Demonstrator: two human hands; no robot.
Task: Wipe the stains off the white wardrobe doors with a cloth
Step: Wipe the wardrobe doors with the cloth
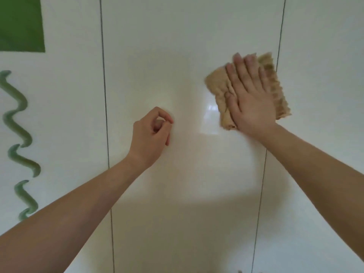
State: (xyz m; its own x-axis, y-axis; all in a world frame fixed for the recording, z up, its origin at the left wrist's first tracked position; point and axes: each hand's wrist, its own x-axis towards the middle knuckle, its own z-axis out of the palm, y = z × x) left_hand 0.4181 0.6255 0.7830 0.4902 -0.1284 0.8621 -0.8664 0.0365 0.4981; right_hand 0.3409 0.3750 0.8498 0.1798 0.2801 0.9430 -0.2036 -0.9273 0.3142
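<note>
The right hand (250, 99) lies flat, fingers straight, pressing a crumpled tan terry cloth (215, 82) against the glossy white middle wardrobe door (177, 46), just beside its right seam. The left hand (150, 136) is curled at the same door, thumb meeting forefinger, holding nothing. The left door (69, 95) bears 1 green painted square (19, 24) and 1 wavy green streak (21, 101).

a home bedroom: glossy white wardrobe doors (187, 46).
</note>
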